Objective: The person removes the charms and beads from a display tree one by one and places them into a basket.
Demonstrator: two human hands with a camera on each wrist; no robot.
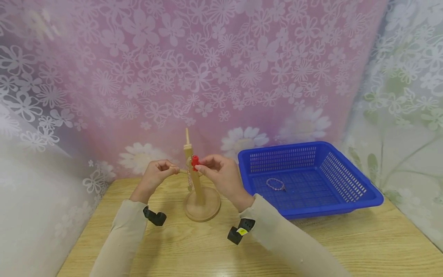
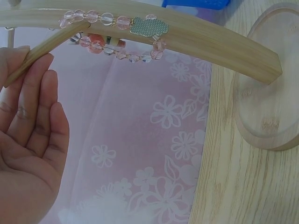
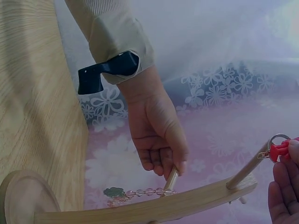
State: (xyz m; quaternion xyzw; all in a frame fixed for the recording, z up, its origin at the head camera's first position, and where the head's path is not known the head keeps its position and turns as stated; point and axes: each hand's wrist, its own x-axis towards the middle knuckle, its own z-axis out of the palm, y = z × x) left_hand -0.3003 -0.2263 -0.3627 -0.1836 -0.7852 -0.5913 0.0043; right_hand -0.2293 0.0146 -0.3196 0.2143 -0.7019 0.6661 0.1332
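A wooden stand (image 1: 194, 181) with a round base and side pegs stands on the table. My left hand (image 1: 157, 176) pinches the outer end of one wooden peg (image 2: 53, 45) between thumb and fingers. A bracelet of pink and clear beads (image 2: 106, 18) hangs on that peg, against the post. With thumb and fingers, my right hand (image 1: 223, 176) holds a red figure-shaped keychain (image 1: 195, 163). In the right wrist view its metal ring (image 3: 280, 136) is at the tip of a higher peg (image 3: 247, 171); I cannot tell whether it is around the tip.
A blue plastic basket (image 1: 311, 211) sits to the right on the wooden table (image 1: 194, 246). Inside it lies another beaded bracelet (image 1: 275, 187). A pink floral curtain (image 1: 207, 77) hangs behind the table.
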